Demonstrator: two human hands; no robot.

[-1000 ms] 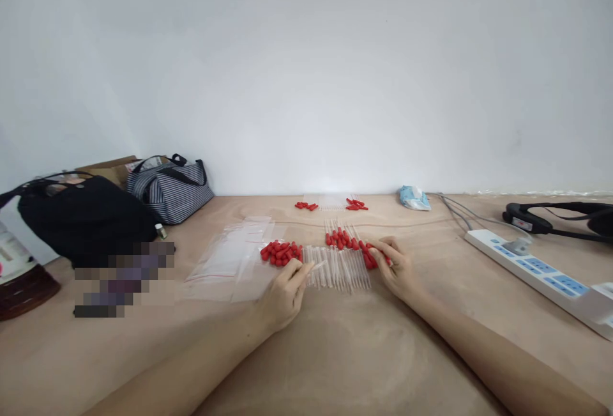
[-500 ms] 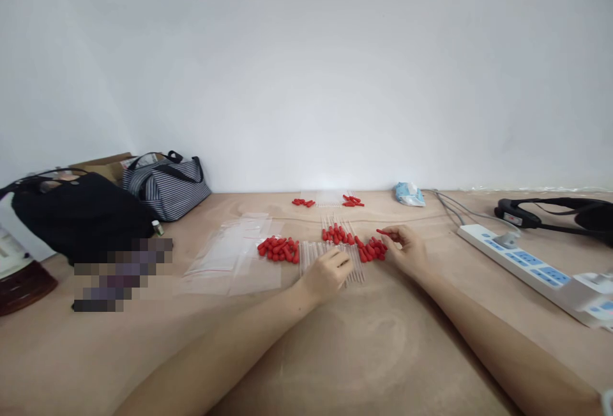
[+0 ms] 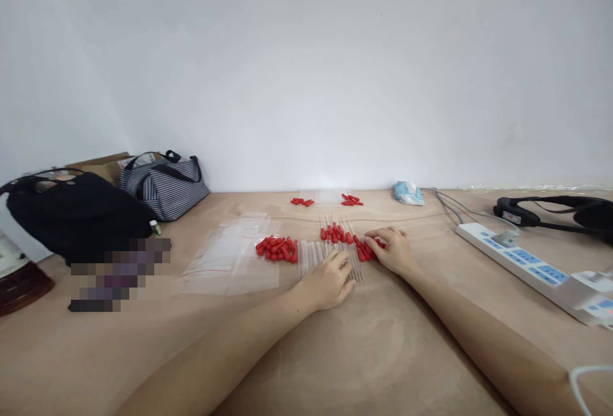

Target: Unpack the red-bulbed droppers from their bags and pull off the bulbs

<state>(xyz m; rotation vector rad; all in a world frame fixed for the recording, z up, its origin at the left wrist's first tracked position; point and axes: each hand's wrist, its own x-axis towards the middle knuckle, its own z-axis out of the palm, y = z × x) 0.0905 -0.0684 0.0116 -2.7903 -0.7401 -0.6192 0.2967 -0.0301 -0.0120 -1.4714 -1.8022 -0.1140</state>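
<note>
My left hand [image 3: 330, 280] rests over a row of clear glass dropper tubes [image 3: 309, 256], its thumb and fingers apart and nothing visibly gripped. Palm down, my right hand [image 3: 393, 250] reaches over a small pile of red rubber bulbs [image 3: 364, 251], fingers stretched out and partly covering it. Between and beyond the hands, several droppers fitted with red bulbs [image 3: 336, 234] lie with their tubes pointing to the wall. Left of the tubes sits a larger heap of loose red bulbs [image 3: 278, 248].
Flat clear zip bags [image 3: 230, 253] lie to the left. At the back are more red-bulbed droppers [image 3: 352, 200] and a blue-white packet [image 3: 408, 193]. A power strip [image 3: 527, 266] and a black headset [image 3: 550, 211] stand right; a black bag [image 3: 81, 215] and striped bag [image 3: 167, 189] left.
My right hand has come down and left onto the bulb pile; the red bulb earlier held up in its fingertips no longer shows. My left thumb has spread away from the fingers.
</note>
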